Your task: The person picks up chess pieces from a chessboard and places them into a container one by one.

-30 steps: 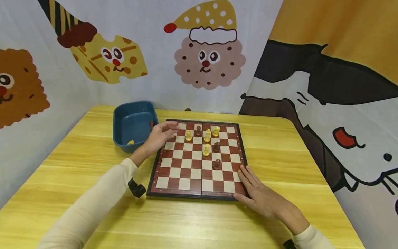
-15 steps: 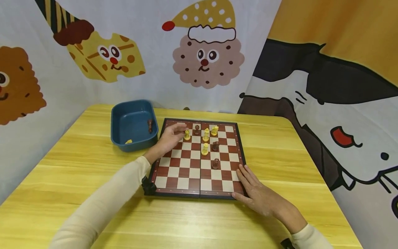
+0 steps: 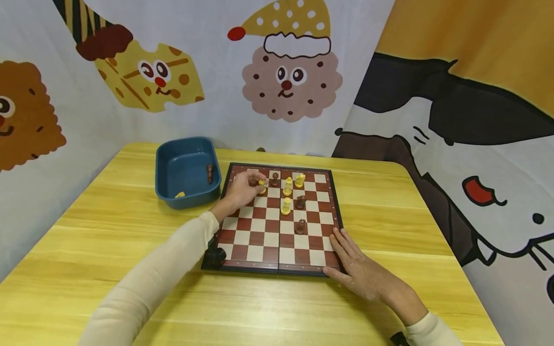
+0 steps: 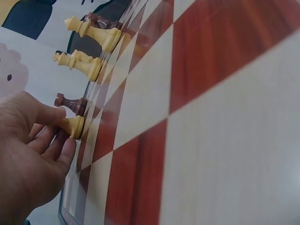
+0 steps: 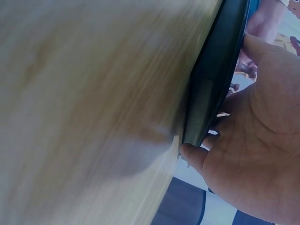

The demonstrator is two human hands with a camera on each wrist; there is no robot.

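My left hand [image 3: 242, 189] reaches over the far left part of the chessboard [image 3: 258, 239]. Its thumb and fingertips pinch a pale yellow chess piece [image 4: 75, 125], whose top is hidden by the fingers; its base is at the board surface. Just beyond that piece, a dark brown rook [image 4: 71, 104] stands upright. More yellow pieces, one of them [image 3: 285, 206] near the board's fold, stand with dark brown pieces, such as one [image 3: 300, 226] nearer the front. My right hand [image 3: 361, 271] rests on the board's near right corner, fingers extended, its fingertips touching the frame.
A blue bin [image 3: 175, 202] stands left of the board, with a dark brown chess piece [image 3: 209, 174] and a small yellow piece [image 3: 180, 194] lying in it. The yellow wood-grain table [image 3: 277, 307] extends around the board. Printed cloth [image 3: 207, 127] hangs behind the table.
My left hand has moved right from beside the bin to the yellow chess piece and now pinches it. My right hand has stayed on the board's corner.
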